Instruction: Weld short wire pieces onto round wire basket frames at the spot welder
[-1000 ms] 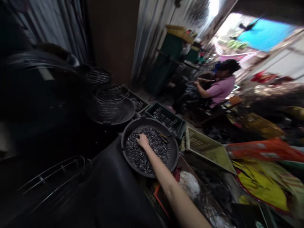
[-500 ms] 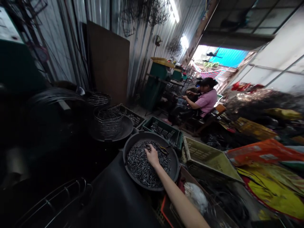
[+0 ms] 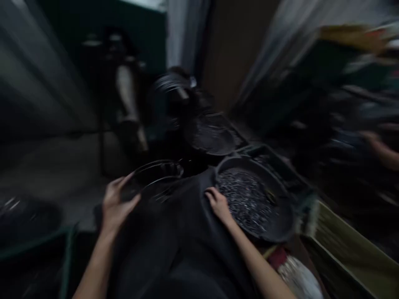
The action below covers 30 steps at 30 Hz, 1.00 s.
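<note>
Blurred view, right hand (image 3: 219, 204) laid at the near-left rim of a round basin (image 3: 282, 230) filled with small metal pieces (image 3: 246, 197), grip unclear, left hand (image 3: 116, 204) spread open beside wire rings (image 3: 158, 176)

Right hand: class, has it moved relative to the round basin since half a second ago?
Yes. The right hand has drawn back from mid-basin to the basin's near-left rim.

A cluttered workshop: basin of metal bits (image 3: 246, 201), wire rings (image 3: 158, 176).
</note>
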Motion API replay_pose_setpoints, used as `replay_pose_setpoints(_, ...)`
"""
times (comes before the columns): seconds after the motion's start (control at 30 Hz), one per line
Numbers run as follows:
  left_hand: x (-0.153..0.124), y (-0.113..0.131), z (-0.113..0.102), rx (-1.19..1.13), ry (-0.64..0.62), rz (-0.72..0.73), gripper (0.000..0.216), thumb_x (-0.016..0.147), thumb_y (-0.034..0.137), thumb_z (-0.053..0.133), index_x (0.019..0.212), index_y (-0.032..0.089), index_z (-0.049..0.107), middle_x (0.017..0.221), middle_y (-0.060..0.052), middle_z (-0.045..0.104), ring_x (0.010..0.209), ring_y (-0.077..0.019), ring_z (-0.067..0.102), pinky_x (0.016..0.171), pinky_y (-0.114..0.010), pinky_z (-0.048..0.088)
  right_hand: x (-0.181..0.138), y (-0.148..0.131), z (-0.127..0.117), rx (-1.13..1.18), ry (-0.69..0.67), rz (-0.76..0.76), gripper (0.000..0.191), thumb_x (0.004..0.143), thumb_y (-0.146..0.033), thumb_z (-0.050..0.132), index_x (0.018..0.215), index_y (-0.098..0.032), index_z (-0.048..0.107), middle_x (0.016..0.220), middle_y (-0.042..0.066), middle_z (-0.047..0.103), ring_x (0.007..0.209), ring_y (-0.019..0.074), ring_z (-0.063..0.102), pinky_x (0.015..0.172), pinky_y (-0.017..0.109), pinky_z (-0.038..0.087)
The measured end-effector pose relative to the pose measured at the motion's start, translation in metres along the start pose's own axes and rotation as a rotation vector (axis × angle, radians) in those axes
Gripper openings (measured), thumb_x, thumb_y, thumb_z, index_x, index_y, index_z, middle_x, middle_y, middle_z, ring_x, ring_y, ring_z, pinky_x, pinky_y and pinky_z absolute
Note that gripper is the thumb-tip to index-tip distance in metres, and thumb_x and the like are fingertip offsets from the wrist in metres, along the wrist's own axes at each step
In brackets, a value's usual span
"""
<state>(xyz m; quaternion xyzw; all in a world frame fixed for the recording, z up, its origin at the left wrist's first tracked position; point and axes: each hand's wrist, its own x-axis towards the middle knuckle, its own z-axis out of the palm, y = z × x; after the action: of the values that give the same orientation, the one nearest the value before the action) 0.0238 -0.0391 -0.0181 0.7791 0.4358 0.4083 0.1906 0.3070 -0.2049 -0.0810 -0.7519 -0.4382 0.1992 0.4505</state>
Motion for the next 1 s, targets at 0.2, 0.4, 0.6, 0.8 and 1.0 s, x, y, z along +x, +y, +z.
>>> replay_pose_setpoints(0.2,0.002,-0.005,-0.002,-0.019,-0.131,-0.117,0.062,0.068,0.012,0.061,0.127,0.03,0.054,0.116,-0.003,0.046,0.11,-0.0211,0.05,0.096,-0.036,0.045,0.024,-0.077,0.002,0.155,-0.176,-0.007,0.028,0.078,-0.041,0.063,0.1,-0.023,0.062,0.081,0.001,0.066,0.071,0.0153,0.061,0.063,0.027,0.051)
replay_pose_setpoints(0.4,0.005,0.004,-0.011,-0.006,-0.204,-0.067,0.062,0.069,0.009,0.06,0.126,0.03,0.053,0.115,-0.004,0.045,0.108,-0.0218,0.049,0.096,-0.038,0.045,0.058,-0.143,0.043,-0.008,-0.401,-0.448,0.025,0.085,-0.037,0.057,0.101,-0.022,0.07,0.096,0.004,0.073,0.086,0.0179,0.067,0.077,0.028,0.05)
replay_pose_setpoints(0.6,0.003,0.001,-0.014,-0.024,-0.188,-0.07,0.064,0.067,0.008,0.061,0.127,0.031,0.053,0.114,-0.003,0.046,0.108,-0.0217,0.05,0.096,-0.038,0.046,0.073,-0.135,0.069,-0.531,-0.273,-0.966,0.027,0.09,-0.028,0.051,0.112,-0.025,0.066,0.102,0.002,0.073,0.078,0.0138,0.068,0.063,0.025,0.043)
replay_pose_setpoints(0.8,0.008,-0.002,-0.016,-0.068,-0.177,-0.046,0.064,0.067,0.008,0.061,0.127,0.03,0.053,0.113,-0.003,0.046,0.109,-0.0215,0.051,0.096,-0.037,0.046,0.075,-0.143,0.07,-0.636,-0.23,-1.045,0.044,0.087,-0.029,0.052,0.131,-0.023,0.053,0.119,0.007,0.066,0.077,0.0161,0.067,0.064,0.029,0.042)
replay_pose_setpoints(1.0,0.009,-0.002,-0.019,-0.058,-0.173,-0.035,0.063,0.067,0.007,0.061,0.125,0.03,0.054,0.114,-0.004,0.045,0.109,-0.0219,0.051,0.097,-0.038,0.046,0.077,-0.143,0.074,-0.673,-0.238,-1.11,0.035,0.086,-0.019,0.05,0.118,-0.026,0.062,0.11,0.0,0.07,0.064,0.0111,0.064,0.059,0.029,0.037)
